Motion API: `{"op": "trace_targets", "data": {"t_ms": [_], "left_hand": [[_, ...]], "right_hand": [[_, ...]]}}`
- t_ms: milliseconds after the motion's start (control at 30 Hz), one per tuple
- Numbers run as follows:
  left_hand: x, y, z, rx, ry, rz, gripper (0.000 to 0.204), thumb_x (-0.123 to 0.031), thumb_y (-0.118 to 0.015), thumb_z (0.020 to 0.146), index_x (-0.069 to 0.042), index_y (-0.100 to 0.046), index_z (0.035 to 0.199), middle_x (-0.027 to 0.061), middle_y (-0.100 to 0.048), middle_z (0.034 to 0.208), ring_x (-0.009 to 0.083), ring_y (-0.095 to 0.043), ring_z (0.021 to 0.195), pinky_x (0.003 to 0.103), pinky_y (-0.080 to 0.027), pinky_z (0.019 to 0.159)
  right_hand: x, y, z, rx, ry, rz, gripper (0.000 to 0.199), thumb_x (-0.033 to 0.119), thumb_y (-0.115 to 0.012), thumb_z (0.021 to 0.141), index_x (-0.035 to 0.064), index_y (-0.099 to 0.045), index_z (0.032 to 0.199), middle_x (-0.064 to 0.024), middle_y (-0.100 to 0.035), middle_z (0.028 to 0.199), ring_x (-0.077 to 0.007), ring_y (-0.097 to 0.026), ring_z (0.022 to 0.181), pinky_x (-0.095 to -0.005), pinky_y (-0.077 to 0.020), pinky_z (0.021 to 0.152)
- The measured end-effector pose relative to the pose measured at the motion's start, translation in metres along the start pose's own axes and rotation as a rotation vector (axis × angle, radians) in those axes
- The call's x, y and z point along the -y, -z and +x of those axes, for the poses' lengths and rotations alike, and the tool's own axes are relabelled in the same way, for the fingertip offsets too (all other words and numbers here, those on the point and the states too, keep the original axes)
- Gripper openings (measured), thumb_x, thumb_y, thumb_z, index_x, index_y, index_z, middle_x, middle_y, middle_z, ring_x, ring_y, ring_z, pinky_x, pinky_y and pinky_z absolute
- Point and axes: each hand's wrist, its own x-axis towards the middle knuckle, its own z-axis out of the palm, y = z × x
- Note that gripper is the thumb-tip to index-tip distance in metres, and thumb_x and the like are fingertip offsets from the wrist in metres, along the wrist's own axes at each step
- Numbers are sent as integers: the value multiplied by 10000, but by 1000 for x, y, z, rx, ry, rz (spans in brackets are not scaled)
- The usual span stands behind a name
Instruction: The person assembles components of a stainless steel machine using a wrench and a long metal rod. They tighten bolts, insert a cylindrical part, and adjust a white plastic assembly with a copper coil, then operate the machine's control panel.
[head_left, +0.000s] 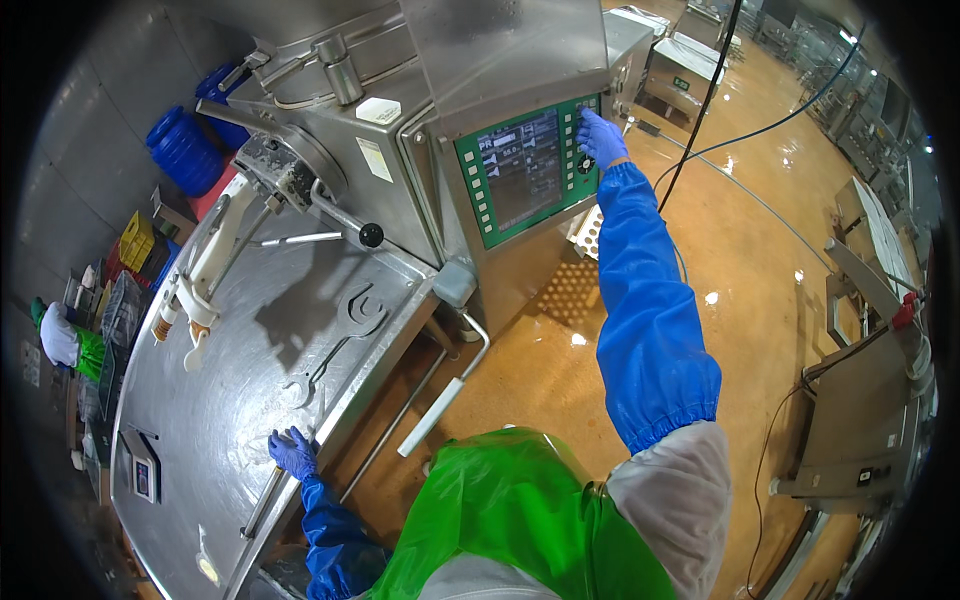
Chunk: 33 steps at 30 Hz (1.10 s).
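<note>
My right hand, in a thin purple-blue glove, reaches up to the right-hand buttons of a green-framed control panel on a steel machine. Its fingers are stretched toward the keys and hold nothing. The panel's screen is lit. My left hand, gloved alike, lies on the near edge of a steel table, fingers apart and empty. Just beyond it lies a large open-ended spanner. A lever with a black ball knob sticks out from the machine's outlet over the table.
White nozzle-like arms hang above the table. A small display unit stands at its far left. A white-handled crank juts below the panel. Blue barrels and a person in green are left; a dark cable hangs right.
</note>
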Motion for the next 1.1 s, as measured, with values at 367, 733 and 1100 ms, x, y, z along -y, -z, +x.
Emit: {"op": "trace_targets", "data": {"t_ms": [367, 733, 1100], "left_hand": [[-5, -5, -1, 14, 36, -48, 542, -347, -625, 876, 51, -513, 1226, 285, -511, 1203, 409, -484, 1140, 473, -384, 975], [-5, -2, -3, 15, 56, -59, 550, -359, -615, 881, 45, -507, 1239, 292, -514, 1200, 417, -486, 1135, 477, -387, 969], [4, 1, 0, 34, 20, -36, 556, -361, -612, 881, 55, -503, 1233, 297, -509, 1196, 418, -494, 1123, 475, -392, 964]], "right_hand": [[-5, 12, 8, 37, 26, -53, 440, 517, -659, 840, 90, -621, 939, 18, -575, 770, -117, -559, 703, -256, -466, 646], [-3, 8, -2, -42, -20, 113, 370, 481, -695, 817, 122, -604, 805, 26, -533, 633, -117, -523, 570, -267, -435, 580], [-30, 26, -5, 112, -135, 4, 338, 492, -670, 847, 168, -587, 800, 60, -521, 683, -95, -519, 634, -239, -413, 557]]}}
